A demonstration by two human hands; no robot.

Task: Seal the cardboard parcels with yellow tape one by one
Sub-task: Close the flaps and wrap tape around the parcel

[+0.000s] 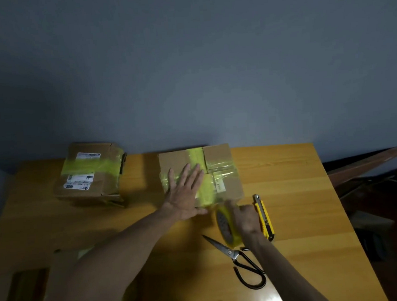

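A flat cardboard parcel (219, 158) lies in the middle of the wooden table (288, 179), crossed by strips of yellow tape. My left hand (186, 193) presses flat on its top with the fingers spread. My right hand (246, 220) grips a roll of yellow tape (226, 228) at the parcel's near edge, and a strip runs from the roll up onto the parcel. A second cardboard parcel (91, 174) with white labels and a yellow tape band sits at the back left.
Black-handled scissors (238, 258) lie near the front of the table, right below the roll. A yellow utility knife (264, 218) lies just right of my right hand. A flat cardboard piece (26, 289) sits at the near left. Dark furniture stands past the table's right edge.
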